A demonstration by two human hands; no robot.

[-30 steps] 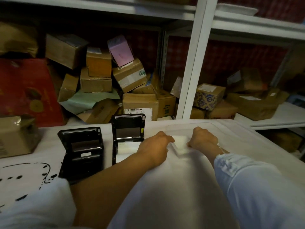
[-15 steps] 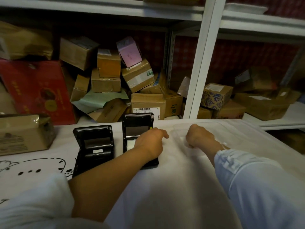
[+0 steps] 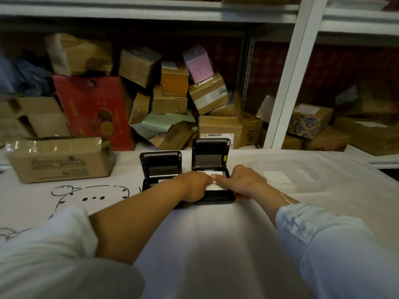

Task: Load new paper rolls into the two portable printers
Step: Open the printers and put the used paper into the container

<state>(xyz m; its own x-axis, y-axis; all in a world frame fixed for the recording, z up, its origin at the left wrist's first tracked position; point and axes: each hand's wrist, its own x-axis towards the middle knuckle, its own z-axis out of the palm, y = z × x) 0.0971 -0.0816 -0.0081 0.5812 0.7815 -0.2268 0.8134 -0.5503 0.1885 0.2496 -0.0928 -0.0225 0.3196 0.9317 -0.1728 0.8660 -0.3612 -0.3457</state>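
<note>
Two black portable printers stand side by side on the white table with their lids up. The left printer (image 3: 160, 167) shows a dark bay, partly hidden by my left forearm. The right printer (image 3: 210, 160) has white paper (image 3: 212, 187) lying in its bay. My left hand (image 3: 195, 186) and my right hand (image 3: 241, 182) meet over that bay, fingers curled down on the paper. My right thumb points left along the paper's top edge. A white paper stack (image 3: 278, 177) lies in the clear tray (image 3: 336, 169) to the right.
A cardboard box (image 3: 58, 159) lies on the table at the left. Behind the table, white shelves (image 3: 287, 87) hold a heap of cardboard parcels, a red carton (image 3: 95, 111) and a pink box (image 3: 197, 63). A black cartoon drawing (image 3: 90, 192) marks the table cover.
Both hands left the tray at the right and came to the right printer, where they now hold paper in its bay. The camera swung left.
</note>
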